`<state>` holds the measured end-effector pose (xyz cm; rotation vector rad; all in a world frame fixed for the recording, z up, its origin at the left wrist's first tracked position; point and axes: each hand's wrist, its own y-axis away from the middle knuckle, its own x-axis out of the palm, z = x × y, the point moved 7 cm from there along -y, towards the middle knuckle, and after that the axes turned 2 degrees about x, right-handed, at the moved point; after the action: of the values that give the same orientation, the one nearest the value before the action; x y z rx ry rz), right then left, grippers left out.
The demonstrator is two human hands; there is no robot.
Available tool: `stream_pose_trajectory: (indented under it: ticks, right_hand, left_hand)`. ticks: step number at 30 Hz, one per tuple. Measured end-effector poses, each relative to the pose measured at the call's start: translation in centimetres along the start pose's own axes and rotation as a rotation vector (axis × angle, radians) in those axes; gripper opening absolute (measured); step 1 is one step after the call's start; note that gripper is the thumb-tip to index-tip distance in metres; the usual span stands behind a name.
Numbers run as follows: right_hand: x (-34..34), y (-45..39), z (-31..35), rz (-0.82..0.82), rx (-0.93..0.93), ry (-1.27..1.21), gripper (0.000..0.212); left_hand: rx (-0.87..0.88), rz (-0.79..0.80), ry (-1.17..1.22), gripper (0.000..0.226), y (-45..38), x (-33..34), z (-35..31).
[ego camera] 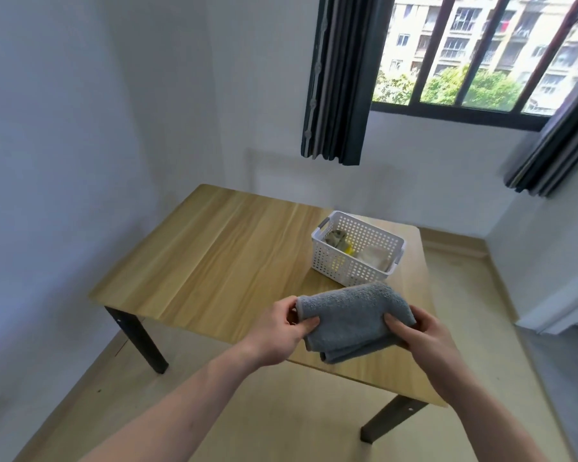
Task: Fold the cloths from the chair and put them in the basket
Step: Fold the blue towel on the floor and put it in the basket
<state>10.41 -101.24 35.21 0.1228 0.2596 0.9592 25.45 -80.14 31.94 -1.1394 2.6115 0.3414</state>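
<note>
- Both forearms are seen nearest; one grey cloth (352, 320), folded, is gripped by the left hand (282, 331) and right hand (421, 338) above the desk (214, 258).
- One white basket (357, 250) is set just beyond, folded cloths inside.
- White walls, one barred window (481, 51) and two dark curtains are seen.

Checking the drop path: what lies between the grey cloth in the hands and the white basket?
Head view: only a short strip of bare wooden table separates the grey cloth from the white basket; nothing stands there.
</note>
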Motion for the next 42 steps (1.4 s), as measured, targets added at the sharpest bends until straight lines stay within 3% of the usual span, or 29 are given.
stream_pose_trajectory:
  ticks: [11, 21, 26, 31, 35, 42]
  right_hand:
    - [-8.1, -17.7, -0.3, 0.128, 0.008, 0.24, 0.019]
    - [-9.5, -33.7, 2.3, 0.224, -0.008, 0.473, 0.016]
    - [-9.3, -41.4, 2.3, 0.166, 0.031, 0.592, 0.025]
    - [-8.3, -47.1, 1.5, 0.14, 0.036, 0.729, 0.028]
    - [-7.6, -50.5, -1.5, 0.125, 0.091, 0.795, 0.029]
    - [-6.9, -53.5, -6.8, 0.175, 0.21, 0.908, 0.043]
  left_hand:
    - [-0.191, -0.067, -0.085, 0.023, -13.5, 7.3, -0.1]
    - [-0.281, -0.124, -0.216, 0.033, -24.8, 9.7, -1.8]
    - [-0.33, -0.047, -0.35, 0.035, -32.7, 10.0, -0.7]
    - [-0.35, 0.003, -0.695, 0.052, -39.4, 10.9, 1.3]
    - [-0.32, 0.125, -0.924, 0.052, -43.0, 12.7, 3.1]
    - [-0.385, 0.369, -1.027, 0.058, -45.9, 15.0, 6.2]
